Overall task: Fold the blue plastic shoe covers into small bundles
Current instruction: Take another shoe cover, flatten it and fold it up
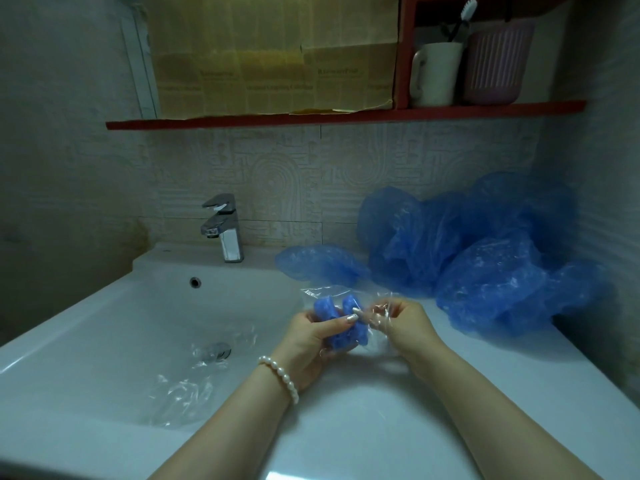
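A small crumpled bundle of blue shoe cover (337,318) sits inside a clear plastic wrapper (346,294), held over the right rim of the sink. My left hand (313,336), with a pearl bracelet on the wrist, grips the bundle from the left. My right hand (403,323) pinches the clear wrapper just to the right of the bundle. A pile of loose, puffed-up blue shoe covers (485,258) lies on the counter at the back right, and one flatter blue cover (320,261) lies beside the tap.
The white sink basin (104,327) fills the left, with a clear plastic bag (187,382) lying by the drain. A chrome tap (225,230) stands at the back. Above, a red shelf (346,116) carries a white mug (434,72) and a ribbed basket.
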{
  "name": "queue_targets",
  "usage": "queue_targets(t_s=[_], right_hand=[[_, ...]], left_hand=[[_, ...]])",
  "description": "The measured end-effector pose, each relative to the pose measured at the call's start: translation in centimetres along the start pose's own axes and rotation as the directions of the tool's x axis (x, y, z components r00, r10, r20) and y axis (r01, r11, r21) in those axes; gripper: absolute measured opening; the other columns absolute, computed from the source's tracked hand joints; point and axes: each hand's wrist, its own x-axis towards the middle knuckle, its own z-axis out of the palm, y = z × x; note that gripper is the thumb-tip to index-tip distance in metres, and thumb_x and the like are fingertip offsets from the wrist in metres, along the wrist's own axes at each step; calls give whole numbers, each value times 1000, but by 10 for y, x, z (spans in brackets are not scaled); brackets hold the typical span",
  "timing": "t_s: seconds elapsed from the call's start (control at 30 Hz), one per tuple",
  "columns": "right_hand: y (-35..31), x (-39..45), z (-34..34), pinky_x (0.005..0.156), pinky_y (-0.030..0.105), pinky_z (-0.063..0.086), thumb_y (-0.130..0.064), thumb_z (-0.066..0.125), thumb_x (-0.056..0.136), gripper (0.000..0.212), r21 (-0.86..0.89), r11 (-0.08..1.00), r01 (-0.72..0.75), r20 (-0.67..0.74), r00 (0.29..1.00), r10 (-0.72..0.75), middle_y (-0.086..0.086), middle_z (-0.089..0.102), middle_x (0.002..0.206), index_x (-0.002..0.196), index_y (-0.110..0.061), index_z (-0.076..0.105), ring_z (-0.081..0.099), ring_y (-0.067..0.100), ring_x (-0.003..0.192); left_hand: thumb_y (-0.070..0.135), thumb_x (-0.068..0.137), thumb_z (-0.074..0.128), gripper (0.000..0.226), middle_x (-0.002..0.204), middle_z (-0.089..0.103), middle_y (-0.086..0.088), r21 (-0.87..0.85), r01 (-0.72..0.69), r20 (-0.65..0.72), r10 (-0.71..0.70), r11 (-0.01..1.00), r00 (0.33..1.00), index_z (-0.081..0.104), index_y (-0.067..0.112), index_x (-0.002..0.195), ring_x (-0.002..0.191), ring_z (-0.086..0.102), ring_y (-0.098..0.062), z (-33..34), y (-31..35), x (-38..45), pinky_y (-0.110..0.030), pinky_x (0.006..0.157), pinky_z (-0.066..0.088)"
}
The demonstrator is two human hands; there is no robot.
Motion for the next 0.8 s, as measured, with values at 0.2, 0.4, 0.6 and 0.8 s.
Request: queue_targets(t_s=[0.2, 0.4, 0.6, 0.8], right_hand=[[5, -4, 5, 51, 24, 35, -35, 74, 77, 40, -245, 963, 108, -43, 992, -122, -1, 54, 47, 55, -3, 62, 43, 10, 47], [-12, -5, -19, 57, 7, 43, -1, 73, 77, 21, -91, 991, 93, 55, 995, -88, -10, 67, 61, 60, -14, 68, 58, -1, 55], [-6, 3, -30, 63, 17, 45, 4, 66, 80, 21, -214, 976, 33, -15, 999, -37, 2, 68, 71, 75, -15, 71, 56, 6, 57], [15, 15, -32, 66, 28, 50, -5, 67, 78, 24, -311, 943, -118, -146, 986, 75, 5, 69, 90, 102, -9, 69, 66, 18, 78]], left_hand=[[2, 60, 71, 28, 79, 62, -18, 8, 0, 11, 0, 1000, 1000, 64, -4, 86, 71, 62, -29, 1, -2, 2, -28, 59, 50], [-17, 74, 58, 26, 76, 66, -14, -45, 34, -130, -39, 998, 991, 57, -2, 96, 59, 62, -20, -2, 3, 4, -24, 50, 48], [-9, 66, 77, 63, 105, 55, -14, 87, -78, -430, 108, 993, 896, 42, 10, 114, 78, 60, -23, -5, -3, 13, -39, 74, 55], [42, 82, 50, 42, 120, 55, -2, 919, -263, -42, 738, 292, 673, 61, 18, 114, 113, 47, -24, -1, -14, 7, -39, 98, 35]])
